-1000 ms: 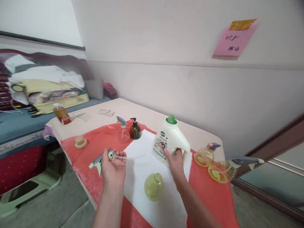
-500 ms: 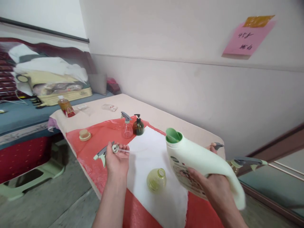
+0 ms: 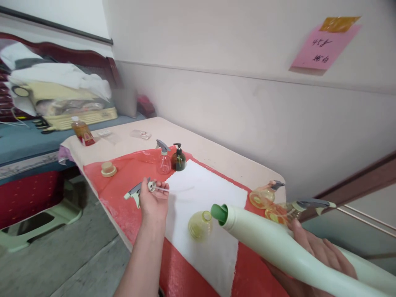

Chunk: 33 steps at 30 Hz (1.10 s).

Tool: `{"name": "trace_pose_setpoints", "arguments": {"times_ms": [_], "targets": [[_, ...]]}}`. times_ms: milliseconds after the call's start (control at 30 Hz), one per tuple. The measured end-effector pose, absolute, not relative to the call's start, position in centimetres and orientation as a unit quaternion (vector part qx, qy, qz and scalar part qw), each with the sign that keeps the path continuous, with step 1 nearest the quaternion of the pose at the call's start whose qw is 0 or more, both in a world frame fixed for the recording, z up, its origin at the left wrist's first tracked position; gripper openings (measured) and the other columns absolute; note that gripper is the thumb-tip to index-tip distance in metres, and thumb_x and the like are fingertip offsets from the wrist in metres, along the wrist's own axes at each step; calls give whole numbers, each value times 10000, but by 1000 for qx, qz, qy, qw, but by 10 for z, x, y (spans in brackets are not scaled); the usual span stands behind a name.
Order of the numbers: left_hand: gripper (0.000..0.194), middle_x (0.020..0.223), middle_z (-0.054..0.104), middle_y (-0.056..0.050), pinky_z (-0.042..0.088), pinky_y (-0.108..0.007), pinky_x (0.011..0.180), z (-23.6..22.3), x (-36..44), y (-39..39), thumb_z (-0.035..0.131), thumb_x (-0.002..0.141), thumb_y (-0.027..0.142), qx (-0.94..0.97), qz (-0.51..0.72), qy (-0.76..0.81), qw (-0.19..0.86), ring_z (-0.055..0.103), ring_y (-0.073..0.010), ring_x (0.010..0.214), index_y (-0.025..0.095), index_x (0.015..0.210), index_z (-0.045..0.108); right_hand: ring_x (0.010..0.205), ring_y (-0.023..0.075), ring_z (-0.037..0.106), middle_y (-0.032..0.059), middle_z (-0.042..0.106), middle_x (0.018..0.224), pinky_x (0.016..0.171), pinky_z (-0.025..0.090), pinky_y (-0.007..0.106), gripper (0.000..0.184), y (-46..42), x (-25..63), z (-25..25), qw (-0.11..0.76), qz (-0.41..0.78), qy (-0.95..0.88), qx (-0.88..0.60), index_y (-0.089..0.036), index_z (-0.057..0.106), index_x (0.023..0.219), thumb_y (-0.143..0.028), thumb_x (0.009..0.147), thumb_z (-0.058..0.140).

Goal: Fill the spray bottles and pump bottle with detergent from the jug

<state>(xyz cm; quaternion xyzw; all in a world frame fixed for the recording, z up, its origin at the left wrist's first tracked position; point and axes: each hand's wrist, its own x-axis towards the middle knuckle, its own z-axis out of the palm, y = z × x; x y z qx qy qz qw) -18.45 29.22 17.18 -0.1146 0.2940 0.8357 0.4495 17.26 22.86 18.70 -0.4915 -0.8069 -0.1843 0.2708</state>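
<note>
My left hand (image 3: 155,203), palm up, is closed around a trigger spray head (image 3: 135,192); its thin tube points right over the white cloth (image 3: 206,181). In my right hand (image 3: 324,258) is a large pale green jug (image 3: 266,235), tipped onto its side. The jug's green spout (image 3: 219,213) points left, close to the mouth of a yellow-green spray bottle (image 3: 199,227) without its head. That bottle stands on the white cloth. No liquid can be made out leaving the spout.
A clear spray bottle (image 3: 164,163) and a dark pump bottle (image 3: 178,160) stand on the red sheet (image 3: 123,165). A beige cap (image 3: 108,169) lies left. Amber spray bottles (image 3: 262,196) are at right, partly behind the jug. An amber liquid bottle (image 3: 83,131) stands far left.
My right hand has turned the jug further over and lowered its spout toward the yellow-green bottle. The left hand still holds the spray head in nearly the same place. The view has shifted slightly.
</note>
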Motion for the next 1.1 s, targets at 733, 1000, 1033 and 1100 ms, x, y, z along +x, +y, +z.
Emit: {"name": "trace_pose_setpoints", "arguments": {"times_ms": [733,1000,1033,1100], "targets": [[229,575,488,33,461,-263,643,175,-185,292,576,804,363,-134,834,287,451,506,-104,547,182,689,494,1077,369,604,195,622,1202,992,400,556,715,229,162,208,208,-356,-824,-390,-111,252,1471,-384,845,462],[256,569,490,30,461,-269,627,173,-186,292,552,832,385,-121,838,283,451,507,-106,539,180,687,503,1102,381,585,203,594,1261,985,400,560,714,231,166,215,185,-362,-835,-370,-81,316,1444,-394,826,489],[259,570,491,30,461,-270,626,173,-186,292,549,835,388,-120,838,282,451,507,-106,539,180,688,503,1101,378,586,199,596,1261,987,398,558,706,231,166,215,185,-362,-835,-371,-82,325,1440,-394,828,485],[265,572,492,29,461,-271,627,173,-186,292,544,839,393,-119,839,283,450,507,-107,540,179,689,504,1090,368,594,190,605,1252,994,395,552,707,232,165,217,191,-369,-832,-367,-84,333,1437,-399,826,495]]}}
